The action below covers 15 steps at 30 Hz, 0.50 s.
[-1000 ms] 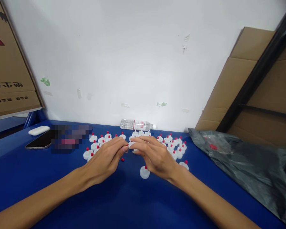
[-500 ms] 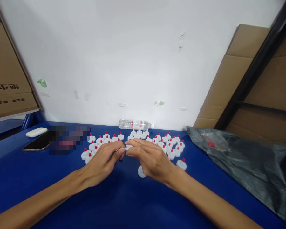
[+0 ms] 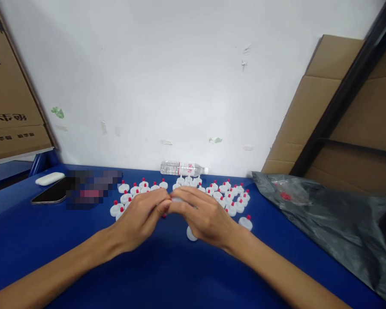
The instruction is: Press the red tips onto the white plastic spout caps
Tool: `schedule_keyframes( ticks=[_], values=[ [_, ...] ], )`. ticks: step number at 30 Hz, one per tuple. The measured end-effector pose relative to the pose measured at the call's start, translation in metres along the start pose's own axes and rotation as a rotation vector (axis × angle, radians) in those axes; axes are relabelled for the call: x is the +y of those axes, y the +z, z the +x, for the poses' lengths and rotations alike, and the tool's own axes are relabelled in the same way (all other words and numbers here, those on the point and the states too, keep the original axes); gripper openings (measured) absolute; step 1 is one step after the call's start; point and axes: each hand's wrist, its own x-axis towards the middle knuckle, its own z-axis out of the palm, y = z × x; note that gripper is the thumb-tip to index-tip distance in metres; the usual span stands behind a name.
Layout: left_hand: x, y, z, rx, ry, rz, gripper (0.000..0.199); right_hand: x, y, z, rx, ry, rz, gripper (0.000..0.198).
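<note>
In front of me both hands meet at the fingertips. My right hand (image 3: 204, 214) is closed around a white nozzle cap (image 3: 177, 199), mostly hidden by the fingers. The fingers of my left hand (image 3: 146, 212) are pinched at the nozzle end, with a trace of a small red cap at the tips. A loose white cap (image 3: 191, 234) lies under my right hand. Behind the hands stand several white caps with red tips (image 3: 230, 209), and a few white caps with bare nozzles (image 3: 188, 179). A bit of red (image 3: 164, 216) shows below my left fingers.
A clear water bottle (image 3: 183, 168) lies against the wall. On the right, a grey plastic bag (image 3: 334, 227) carries a clear pouch of red pieces (image 3: 286, 196). A phone (image 3: 49, 193) and a white case (image 3: 50, 178) lie left on the blue table (image 3: 167, 274).
My hands have come together at the fingertips, and the white nozzle that showed between them is now covered. The caps on the table have not moved.
</note>
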Motion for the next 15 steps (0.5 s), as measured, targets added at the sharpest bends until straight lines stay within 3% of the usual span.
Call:
schedule_keyframes(
  ticks=[3, 6, 10, 15],
  values=[
    [-0.006, 0.000, -0.002, -0.037, 0.131, 0.182, 0.028, 0.000, 0.004, 0.000, -0.048, -0.059, -0.066, 0.035],
    [-0.010, -0.004, -0.002, -0.080, 0.057, 0.286, 0.026, 0.006, 0.006, -0.002, -0.096, -0.016, -0.085, 0.026],
    [-0.012, -0.014, 0.002, -0.255, -0.035, 0.396, 0.030, 0.024, 0.002, -0.007, -0.130, 0.200, -0.119, 0.011],
    [-0.017, -0.017, -0.002, -0.432, -0.039, 0.471, 0.025, 0.047, -0.006, -0.016, -0.227, 0.510, -0.145, 0.026]
  ],
)
